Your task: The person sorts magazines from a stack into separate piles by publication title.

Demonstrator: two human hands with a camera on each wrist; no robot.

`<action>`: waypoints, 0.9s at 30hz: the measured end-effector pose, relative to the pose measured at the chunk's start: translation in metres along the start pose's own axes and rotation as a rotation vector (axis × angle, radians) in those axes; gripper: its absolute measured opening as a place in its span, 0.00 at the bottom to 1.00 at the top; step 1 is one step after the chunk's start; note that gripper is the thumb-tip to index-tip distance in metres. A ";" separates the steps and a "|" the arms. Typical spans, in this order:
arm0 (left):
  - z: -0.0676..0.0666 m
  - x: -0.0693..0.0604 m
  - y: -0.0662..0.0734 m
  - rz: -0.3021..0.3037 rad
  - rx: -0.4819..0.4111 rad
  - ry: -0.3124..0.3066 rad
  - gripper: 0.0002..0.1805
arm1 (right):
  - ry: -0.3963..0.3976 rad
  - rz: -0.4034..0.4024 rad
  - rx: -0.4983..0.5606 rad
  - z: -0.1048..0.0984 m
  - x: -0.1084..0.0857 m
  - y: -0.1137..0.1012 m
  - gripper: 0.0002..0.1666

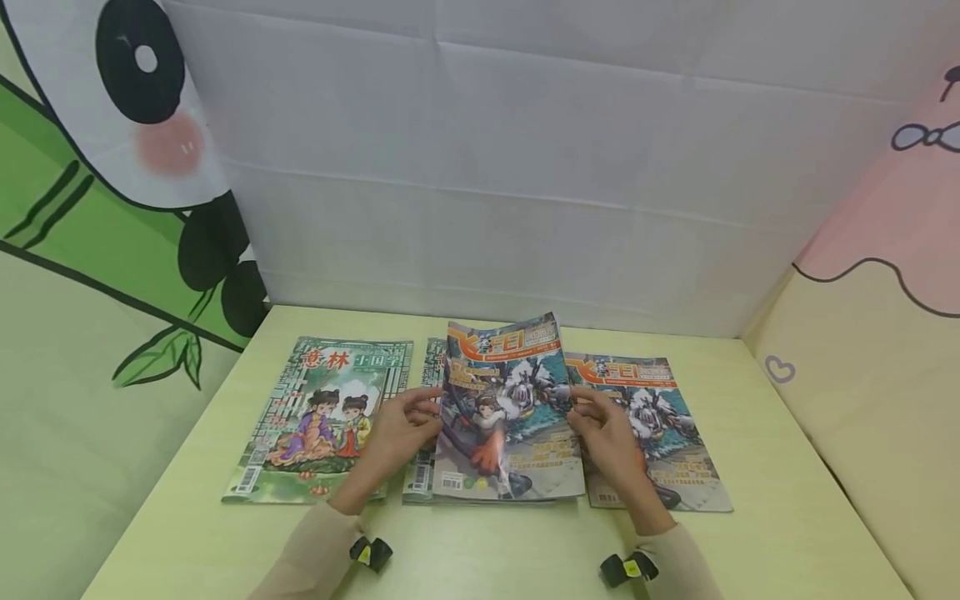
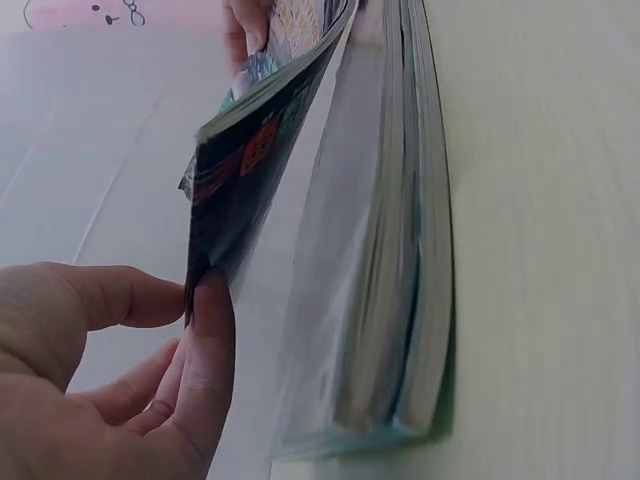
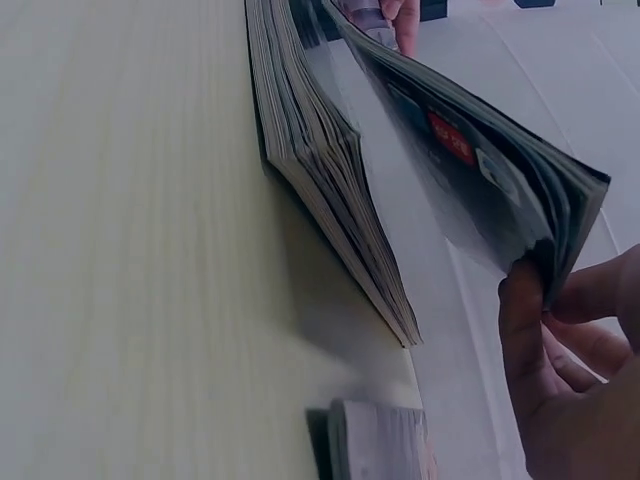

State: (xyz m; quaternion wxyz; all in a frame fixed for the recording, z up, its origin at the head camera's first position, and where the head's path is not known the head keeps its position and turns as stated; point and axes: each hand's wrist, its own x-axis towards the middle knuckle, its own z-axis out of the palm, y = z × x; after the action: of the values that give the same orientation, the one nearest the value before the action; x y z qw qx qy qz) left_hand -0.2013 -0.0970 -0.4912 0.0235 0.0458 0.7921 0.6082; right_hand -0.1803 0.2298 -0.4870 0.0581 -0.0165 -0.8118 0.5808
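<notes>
Over the pale table, the FEI magazine is held tilted above a magazine stack, its left edge pinched between thumb and fingers of the left hand, its right edge pinched likewise by the right hand. On either side, a green-covered magazine is laid at left, a second FEI issue at right. Behind, a white backdrop is hung.
</notes>
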 end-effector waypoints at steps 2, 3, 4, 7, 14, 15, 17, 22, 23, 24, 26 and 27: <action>0.005 0.000 0.003 0.004 0.000 0.010 0.26 | 0.009 -0.009 0.000 -0.006 -0.002 0.001 0.24; 0.008 -0.001 0.005 0.003 -0.011 0.014 0.26 | 0.016 -0.014 -0.005 -0.009 -0.002 0.001 0.23; 0.010 -0.001 0.006 0.002 -0.019 0.016 0.26 | 0.023 -0.027 -0.005 -0.012 -0.003 0.002 0.23; 0.020 -0.001 0.009 0.002 -0.055 0.023 0.27 | 0.046 -0.059 -0.031 -0.021 -0.003 0.007 0.23; 0.041 -0.001 0.013 0.039 -0.084 -0.001 0.25 | 0.066 -0.059 -0.029 -0.043 -0.008 0.013 0.24; 0.045 -0.001 0.013 0.044 -0.090 -0.004 0.25 | 0.071 -0.062 -0.034 -0.047 -0.009 0.014 0.24; 0.052 -0.001 0.014 0.053 -0.105 -0.009 0.25 | 0.084 -0.075 -0.042 -0.052 -0.009 0.015 0.24; 0.068 -0.001 0.021 0.081 -0.102 -0.004 0.26 | 0.140 -0.074 -0.064 -0.065 -0.008 0.016 0.23; 0.071 -0.001 0.022 0.080 -0.101 -0.005 0.26 | 0.148 -0.071 -0.063 -0.067 -0.008 0.016 0.23; 0.073 -0.001 0.023 0.079 -0.106 -0.007 0.26 | 0.154 -0.067 -0.053 -0.069 -0.007 0.016 0.23; 0.079 0.000 0.024 0.067 -0.116 -0.009 0.26 | 0.158 -0.059 -0.036 -0.074 -0.007 0.016 0.23; 0.081 0.000 0.025 0.066 -0.116 -0.009 0.26 | 0.156 -0.055 -0.030 -0.077 -0.007 0.016 0.23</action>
State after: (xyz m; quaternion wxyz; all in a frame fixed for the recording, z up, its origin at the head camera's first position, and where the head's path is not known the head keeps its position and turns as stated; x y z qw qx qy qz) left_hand -0.1929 -0.0126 -0.4885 0.0097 0.0734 0.7536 0.6532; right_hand -0.1652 0.3064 -0.4779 0.1366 -0.0403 -0.8137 0.5636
